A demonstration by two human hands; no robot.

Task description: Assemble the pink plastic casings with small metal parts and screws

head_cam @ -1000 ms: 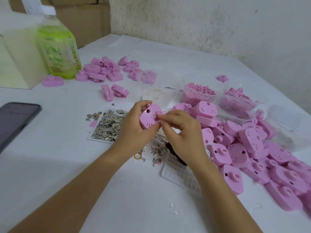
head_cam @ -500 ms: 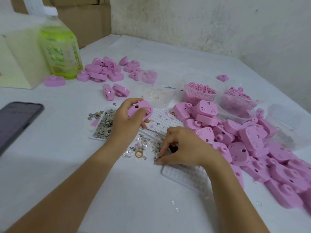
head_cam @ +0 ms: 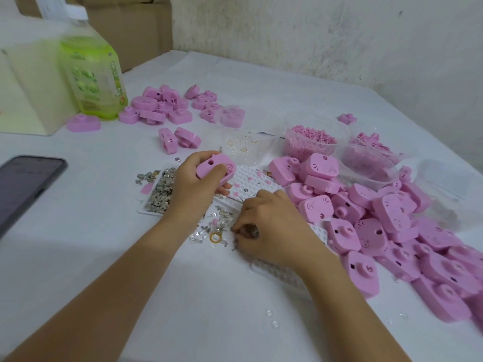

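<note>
Left hand point(head_cam: 194, 186): fingers point(head_cam: 219, 169) curled round one pink casing point(head_cam: 206, 171), held just above the white pegged tray point(head_cam: 251, 178). Right hand point(head_cam: 271, 226): fingers point(head_cam: 244, 216) bent down onto the scattered small metal parts point(head_cam: 211, 231), over a dark tool handle point(head_cam: 249, 231); what they pinch cannot be told. Metal-piece tray point(head_cam: 156, 190): just left of the left hand. Heap of casings point(head_cam: 392, 231): close against the right hand, running to the frame's right edge. Phone point(head_cam: 28, 184): at the left edge, with bare bench point(head_cam: 112, 244) between it and the left forearm.
</note>
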